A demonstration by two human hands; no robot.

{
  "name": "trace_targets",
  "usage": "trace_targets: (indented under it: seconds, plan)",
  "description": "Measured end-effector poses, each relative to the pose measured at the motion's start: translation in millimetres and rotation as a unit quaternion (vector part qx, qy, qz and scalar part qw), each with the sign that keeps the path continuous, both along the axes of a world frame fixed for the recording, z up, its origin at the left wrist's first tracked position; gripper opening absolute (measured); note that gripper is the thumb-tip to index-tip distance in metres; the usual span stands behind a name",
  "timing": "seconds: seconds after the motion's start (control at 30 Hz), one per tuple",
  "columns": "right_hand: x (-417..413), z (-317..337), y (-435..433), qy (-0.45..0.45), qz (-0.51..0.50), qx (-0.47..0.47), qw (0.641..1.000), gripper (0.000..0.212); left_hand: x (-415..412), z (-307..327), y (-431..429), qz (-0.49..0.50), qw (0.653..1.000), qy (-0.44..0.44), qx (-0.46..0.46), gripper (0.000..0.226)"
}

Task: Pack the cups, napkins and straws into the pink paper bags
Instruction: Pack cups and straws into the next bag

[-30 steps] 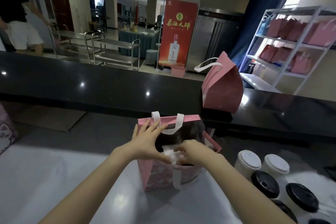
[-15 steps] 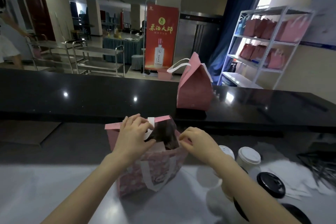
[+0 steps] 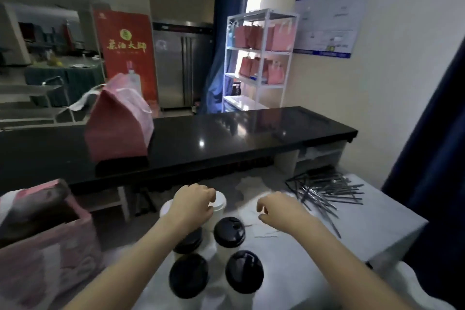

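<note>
An open pink paper bag (image 3: 50,239) stands at the lower left of the white table. Several cups cluster in front of me: black-lidded ones (image 3: 229,231) nearer, white-lidded ones (image 3: 220,200) behind. My left hand (image 3: 193,205) curls over the top of a white-lidded cup; whether it grips the cup is unclear. My right hand (image 3: 279,209) hovers with loosely curled fingers over the white napkins (image 3: 251,211), holding nothing. A pile of dark wrapped straws (image 3: 324,190) lies further right.
A closed pink bag (image 3: 118,128) sits on the raised black counter (image 3: 226,138) behind the table. A white shelf (image 3: 261,53) with more pink bags stands at the back wall. A dark curtain (image 3: 432,184) hangs by the table's right edge (image 3: 392,241).
Both hands left the open pink bag and moved right to the cups and napkins. My view turned right, so the bag now sits at the lower left.
</note>
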State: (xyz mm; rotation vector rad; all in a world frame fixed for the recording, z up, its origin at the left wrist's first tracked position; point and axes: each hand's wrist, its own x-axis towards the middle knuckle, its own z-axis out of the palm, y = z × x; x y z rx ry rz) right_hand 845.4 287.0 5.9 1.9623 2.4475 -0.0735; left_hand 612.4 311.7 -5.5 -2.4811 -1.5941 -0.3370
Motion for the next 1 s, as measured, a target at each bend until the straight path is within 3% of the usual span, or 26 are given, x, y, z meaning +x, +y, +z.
trace_targets:
  seconds: [0.2,0.43,0.7,0.83,1.0]
  plan:
    - [139,-28,-15,0.002,-0.121,-0.023,0.992,0.024,145,-28,37,-0.082,0.995,0.049,-0.041,0.024]
    - [239,-61,5,0.017,-0.216,-0.038,0.975,0.022,261,-64,91,-0.141,0.983,0.073,-0.088,0.023]
    - [281,-118,95,0.113,-0.277,-0.069,0.952,0.039,339,-130,180,-0.166,0.973,0.025,-0.158,0.031]
    - [284,-149,144,0.116,-0.306,-0.083,0.941,0.044,363,-166,215,-0.169,0.963,-0.020,-0.207,0.045]
    - [283,-180,175,0.108,-0.332,-0.092,0.932,0.045,382,-199,239,-0.205,0.956,-0.072,-0.198,0.038]
